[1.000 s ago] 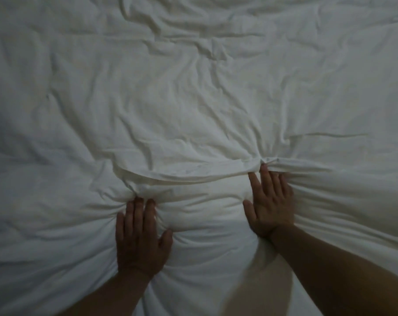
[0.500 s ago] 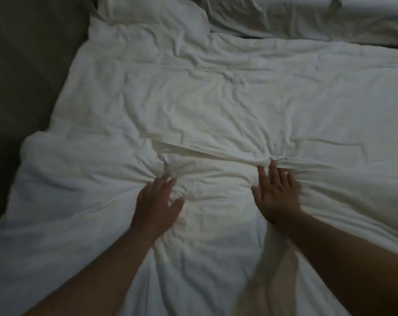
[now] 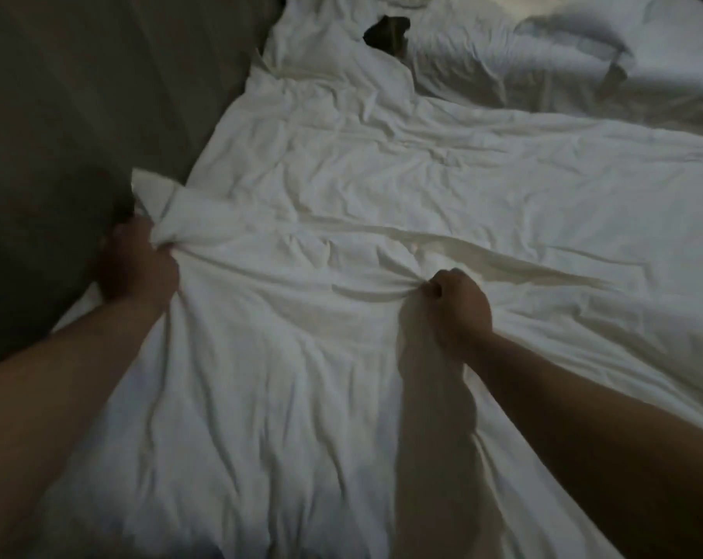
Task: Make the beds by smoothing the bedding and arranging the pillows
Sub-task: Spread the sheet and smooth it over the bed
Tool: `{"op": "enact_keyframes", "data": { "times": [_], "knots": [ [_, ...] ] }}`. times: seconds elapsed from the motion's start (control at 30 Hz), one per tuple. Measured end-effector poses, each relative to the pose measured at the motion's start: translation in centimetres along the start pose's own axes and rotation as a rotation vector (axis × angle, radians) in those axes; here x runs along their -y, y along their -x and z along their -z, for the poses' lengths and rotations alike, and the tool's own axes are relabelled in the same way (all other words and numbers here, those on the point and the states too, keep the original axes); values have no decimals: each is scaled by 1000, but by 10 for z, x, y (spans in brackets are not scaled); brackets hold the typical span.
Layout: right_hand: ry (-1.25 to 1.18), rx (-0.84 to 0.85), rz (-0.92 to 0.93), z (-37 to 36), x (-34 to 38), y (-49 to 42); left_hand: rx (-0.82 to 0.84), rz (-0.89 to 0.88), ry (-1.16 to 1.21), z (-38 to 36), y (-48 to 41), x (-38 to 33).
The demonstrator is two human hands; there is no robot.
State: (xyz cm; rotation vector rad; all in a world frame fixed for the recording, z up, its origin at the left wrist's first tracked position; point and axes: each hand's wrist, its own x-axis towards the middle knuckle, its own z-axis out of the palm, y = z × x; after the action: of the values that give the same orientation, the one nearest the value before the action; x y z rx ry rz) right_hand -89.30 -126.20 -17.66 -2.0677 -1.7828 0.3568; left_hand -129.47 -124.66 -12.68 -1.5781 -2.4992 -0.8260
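Most of the view was filled by a crumpled white cloth duvet (image 3: 442, 183), spread over the bed with long creases running across it, its left edge lying against a dark grey surface (image 3: 80, 115) beside the bed. At the far end lay a plump white pillow (image 3: 543, 54) toward the right and a flatter white pillow (image 3: 333, 62) near the left corner, neither squared up. The left hand (image 3: 136, 264) had its grip closed round a bunched fold at the duvet's left edge, and the right hand (image 3: 456, 306) was fisted on a gather of cloth nearer the middle. The step in hand looked like tugging the bedding taut; the next move probably called for an even pull outward and toward the person, then flattening the ridges before turning to the pillows.
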Motion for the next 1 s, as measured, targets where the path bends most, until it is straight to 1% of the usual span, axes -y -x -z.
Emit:
{"op": "enact_keyframes", "data": {
  "times": [0.03,0.07,0.1,0.13,0.17,0.2,0.23,0.27,0.3,0.33,0.37,0.4,0.53,0.6,0.63,0.7,0.77,0.8,0.87,0.93,0.97,1.0],
  "knots": [
    [-21,-75,21,8,0,-4,-62,-43,2,0,-6,-8],
    [-52,-127,23,13,0,-7,-78,-64,3,-3,-11,-13],
    [-80,-141,17,16,-2,-10,-37,-49,-4,-10,-16,-15],
    [-71,-95,5,14,-5,-11,52,2,-26,-18,-17,-17],
    [-9,-3,-7,9,-5,-11,160,62,-74,-27,-14,-17],
    [87,80,-10,0,-5,-7,237,85,-142,-34,-7,-16],
    [177,115,10,-11,-3,-1,280,33,-192,-43,2,-15],
    [238,129,41,-21,-1,6,325,-81,-220,-53,13,-13],
    [278,162,58,-30,0,11,402,-201,-249,-62,25,-11],
    [305,191,62,-38,0,14,490,-279,-284,-71,36,-8],
    [324,202,66,-47,-4,15,551,-300,-313,-79,42,-3],
    [338,193,61,-52,-6,15,560,-290,-334,-86,46,3],
    [354,108,62,-72,-16,9,384,-255,-349,-105,55,16],
    [369,106,69,-82,-18,8,398,-220,-369,-120,55,15],
    [374,118,70,-86,-19,4,455,-196,-389,-126,48,13],
    [376,175,59,-89,-20,-6,645,-159,-417,-129,30,5],
    [385,293,43,-84,-19,-14,809,-133,-387,-110,16,-5],
    [393,355,29,-78,-18,-15,848,-127,-337,-97,17,-9],
    [387,427,-19,-58,-7,-13,846,-85,-149,-62,32,-17],
    [334,428,-94,-45,14,4,780,-55,-22,-22,66,-21],
    [298,435,-87,-41,33,20,724,-87,-61,-2,88,-16],
    [271,427,-19,-39,55,43,649,-139,-148,15,110,-6]
  ]
}}
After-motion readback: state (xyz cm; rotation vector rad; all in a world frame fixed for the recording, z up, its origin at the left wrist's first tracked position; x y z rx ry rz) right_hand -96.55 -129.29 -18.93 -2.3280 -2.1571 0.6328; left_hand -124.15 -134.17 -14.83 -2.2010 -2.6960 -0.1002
